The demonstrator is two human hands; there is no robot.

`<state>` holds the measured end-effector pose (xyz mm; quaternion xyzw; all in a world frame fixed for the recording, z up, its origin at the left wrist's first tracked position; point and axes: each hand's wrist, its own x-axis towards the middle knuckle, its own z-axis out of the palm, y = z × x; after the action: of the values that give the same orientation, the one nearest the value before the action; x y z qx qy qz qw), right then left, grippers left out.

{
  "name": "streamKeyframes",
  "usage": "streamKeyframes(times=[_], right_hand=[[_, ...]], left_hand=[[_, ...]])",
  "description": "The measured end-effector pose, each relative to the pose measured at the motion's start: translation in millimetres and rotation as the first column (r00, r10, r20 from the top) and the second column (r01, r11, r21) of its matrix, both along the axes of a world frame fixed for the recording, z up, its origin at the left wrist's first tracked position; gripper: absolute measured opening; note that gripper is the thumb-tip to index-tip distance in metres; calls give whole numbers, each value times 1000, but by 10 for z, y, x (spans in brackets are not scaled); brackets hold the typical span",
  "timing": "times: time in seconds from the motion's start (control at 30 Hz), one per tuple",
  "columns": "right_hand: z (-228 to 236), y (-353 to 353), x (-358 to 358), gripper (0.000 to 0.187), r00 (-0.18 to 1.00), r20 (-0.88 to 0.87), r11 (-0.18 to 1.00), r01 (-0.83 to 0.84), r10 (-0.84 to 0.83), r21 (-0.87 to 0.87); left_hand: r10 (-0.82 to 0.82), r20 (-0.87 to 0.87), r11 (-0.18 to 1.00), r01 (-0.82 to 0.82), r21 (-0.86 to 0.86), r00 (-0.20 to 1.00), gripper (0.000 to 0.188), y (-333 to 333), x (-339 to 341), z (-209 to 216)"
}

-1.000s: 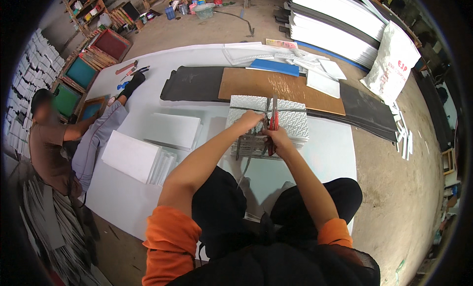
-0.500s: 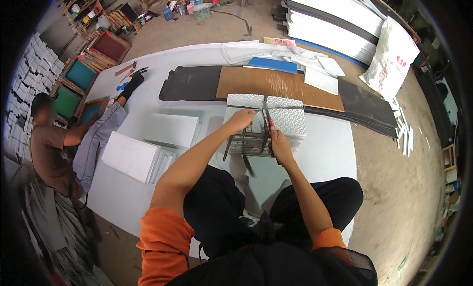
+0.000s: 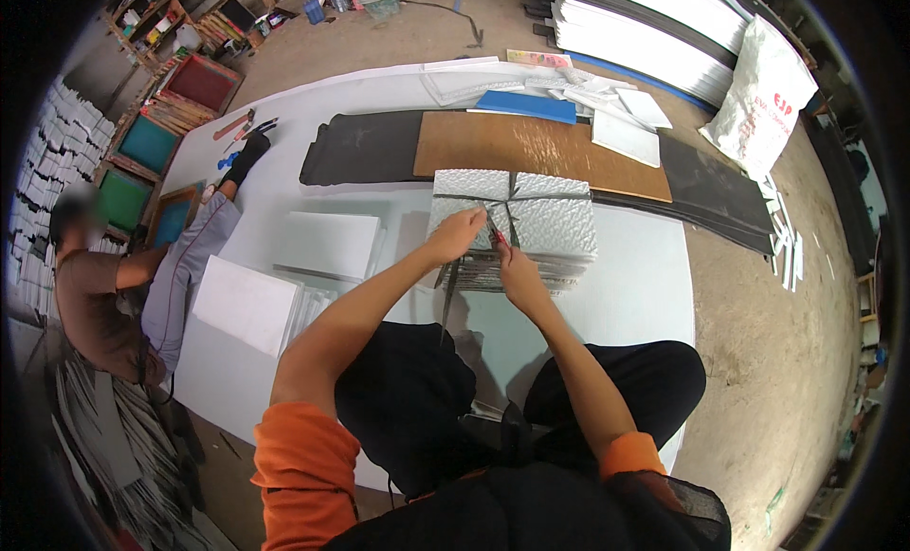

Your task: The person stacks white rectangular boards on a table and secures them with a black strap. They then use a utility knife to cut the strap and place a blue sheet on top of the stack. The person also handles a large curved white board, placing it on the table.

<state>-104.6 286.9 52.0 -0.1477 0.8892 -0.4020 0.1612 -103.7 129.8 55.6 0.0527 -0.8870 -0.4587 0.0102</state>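
Observation:
A stack of silver embossed square panels [image 3: 550,224] lies on the white floor sheet [image 3: 626,276] in front of my knees. Dark straps cross over its top. My left hand [image 3: 458,234] pinches a strap at the stack's near left part. My right hand [image 3: 510,265] is closed around a small red-handled tool [image 3: 497,236] at the crossing of the straps. A loose dark strap end [image 3: 445,295] hangs down toward my legs.
Two stacks of white panels [image 3: 327,243] [image 3: 248,303] lie to my left. A brown board [image 3: 540,145] and black sheets [image 3: 365,148] lie beyond the stack. Another person [image 3: 104,295] sits at the left. A white sack [image 3: 763,101] and piled sheets stand at the right.
My hands have shifted on the stack: the left has moved right to the strap, the right has drawn back to the strap crossing with the red tool. The view has tilted slightly.

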Motion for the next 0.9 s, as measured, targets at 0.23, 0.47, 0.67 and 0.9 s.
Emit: streamKeyframes(times=[0.23,0.47,0.67,0.9], right_hand=[[-51,1,8,42,1000,-27,1000,7,-7,13],[78,472,-204,28,977,207,926,24,58,-377],[1313,897,-391,28,992,83,886,-48,97,-462],[1558,1369,-719,47,989,-34,935,126,-145,-331]], left_hand=[[48,-54,995,-43,94,997,31,10,0,-4],[344,77,722,-316,616,936,23,-170,-88,364],[439,31,456,-252,854,898,18,-192,-174,916],[356,-25,362,-113,925,934,13,234,-614,1203]])
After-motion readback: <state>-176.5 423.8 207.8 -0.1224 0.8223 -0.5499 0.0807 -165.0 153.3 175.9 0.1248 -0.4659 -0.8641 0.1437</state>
